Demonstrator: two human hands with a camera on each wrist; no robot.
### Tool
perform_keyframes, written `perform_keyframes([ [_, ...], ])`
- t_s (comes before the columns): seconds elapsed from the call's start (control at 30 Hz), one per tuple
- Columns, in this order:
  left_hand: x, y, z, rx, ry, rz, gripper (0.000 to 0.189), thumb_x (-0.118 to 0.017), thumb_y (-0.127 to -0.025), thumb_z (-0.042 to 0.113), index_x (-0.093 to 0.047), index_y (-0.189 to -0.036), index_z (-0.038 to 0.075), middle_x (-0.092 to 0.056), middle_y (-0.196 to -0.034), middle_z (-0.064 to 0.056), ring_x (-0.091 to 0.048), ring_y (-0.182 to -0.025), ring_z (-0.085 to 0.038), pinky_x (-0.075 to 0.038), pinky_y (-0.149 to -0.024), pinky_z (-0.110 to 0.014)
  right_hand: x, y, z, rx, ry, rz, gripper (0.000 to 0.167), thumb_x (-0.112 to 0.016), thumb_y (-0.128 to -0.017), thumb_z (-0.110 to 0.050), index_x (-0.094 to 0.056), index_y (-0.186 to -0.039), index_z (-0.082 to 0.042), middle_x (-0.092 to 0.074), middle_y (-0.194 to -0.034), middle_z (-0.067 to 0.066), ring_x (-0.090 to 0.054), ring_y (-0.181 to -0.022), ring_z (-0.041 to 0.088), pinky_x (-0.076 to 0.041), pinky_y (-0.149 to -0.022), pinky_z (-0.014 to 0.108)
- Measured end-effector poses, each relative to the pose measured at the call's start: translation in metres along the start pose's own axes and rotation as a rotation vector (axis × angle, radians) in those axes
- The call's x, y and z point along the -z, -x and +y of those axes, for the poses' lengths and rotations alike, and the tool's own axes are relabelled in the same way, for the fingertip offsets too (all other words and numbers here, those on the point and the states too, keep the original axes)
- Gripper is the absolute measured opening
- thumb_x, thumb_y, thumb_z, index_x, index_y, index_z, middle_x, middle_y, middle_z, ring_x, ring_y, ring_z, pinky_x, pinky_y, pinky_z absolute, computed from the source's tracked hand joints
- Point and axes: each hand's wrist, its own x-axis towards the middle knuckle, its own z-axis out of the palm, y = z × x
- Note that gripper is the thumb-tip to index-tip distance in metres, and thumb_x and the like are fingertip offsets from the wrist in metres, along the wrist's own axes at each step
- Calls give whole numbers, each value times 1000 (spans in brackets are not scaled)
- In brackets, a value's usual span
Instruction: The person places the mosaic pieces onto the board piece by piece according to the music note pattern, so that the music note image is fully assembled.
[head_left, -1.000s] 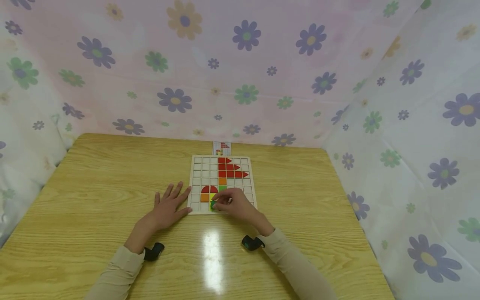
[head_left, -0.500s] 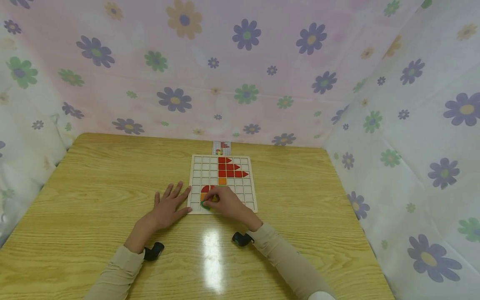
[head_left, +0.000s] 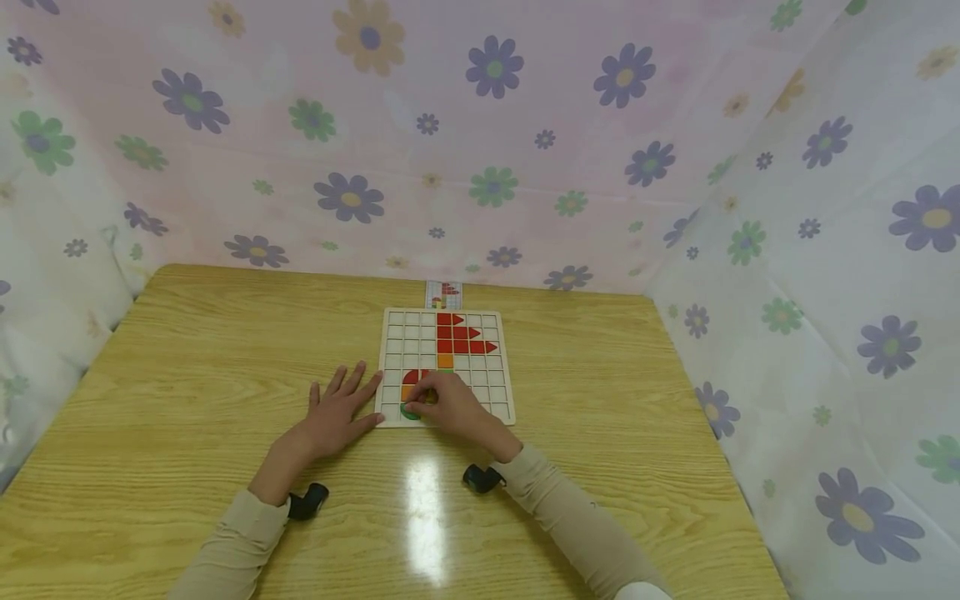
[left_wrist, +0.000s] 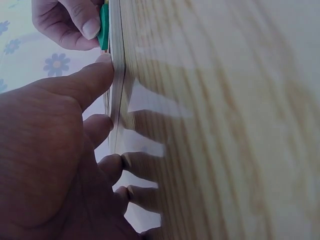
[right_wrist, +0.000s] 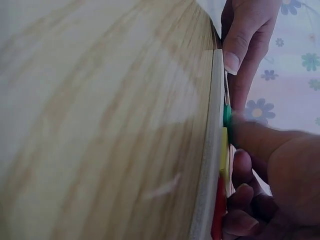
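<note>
A square wooden grid board [head_left: 487,406] lies flat on the table, with coloured flat pieces in its cells. My right hand [head_left: 448,404] is over its lower cells, thumb and fingertips pinching a green piece with a rounded edge [head_left: 410,412] in the bottom row. In the left wrist view that green piece [left_wrist: 103,27] stands slightly above the board's edge against the thumb. My left hand [head_left: 333,417] lies spread at the board's left side, its thumb and a fingertip touching the rim. Red pieces [head_left: 445,333] and an orange square [head_left: 445,361] show higher up; the right hand hides several cells.
A small printed pattern card [head_left: 444,294] lies behind the board, by the table's back edge. Flowered cloth [head_left: 495,187] stands behind the table [head_left: 225,350] and along both sides. A black wrist camera [head_left: 482,479] sits by the right wrist.
My right hand has shifted left with the green piece, over roughly one column, and has stayed there since half a second ago. The left hand has kept its place.
</note>
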Motion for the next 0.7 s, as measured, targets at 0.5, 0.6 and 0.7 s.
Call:
perform_keyframes([
  [0.5,1,1,1,-6,7,3,70,-58,-104,37,-29,-161,8,-12,-167,-26,-2,-152,-54,3,-109,-82,-1,-1,-1,-41,11,12,8,-75,-94,-18,-76,-89,-13,-67,-84,-5,-52,-74,6,-43,-68,20],
  [0.6,2,1,0,-9,-11,12,70,-58,-104,38,-30,-161,8,-13,-167,-26,-4,-152,-54,1,-109,-82,-2,-1,2,-43,-28,28,7,-75,-95,-19,-77,-94,-12,-68,-87,-4,-52,-74,5,-44,-68,20],
  [0.7,3,2,0,-29,-19,38,69,-60,-103,37,-34,-159,6,-17,-166,-27,-7,-151,-56,-2,-108,-83,2,-1,5,-34,-96,46,12,-72,-97,-19,-76,-104,-10,-69,-91,-2,-55,-75,7,-47,-69,21],
])
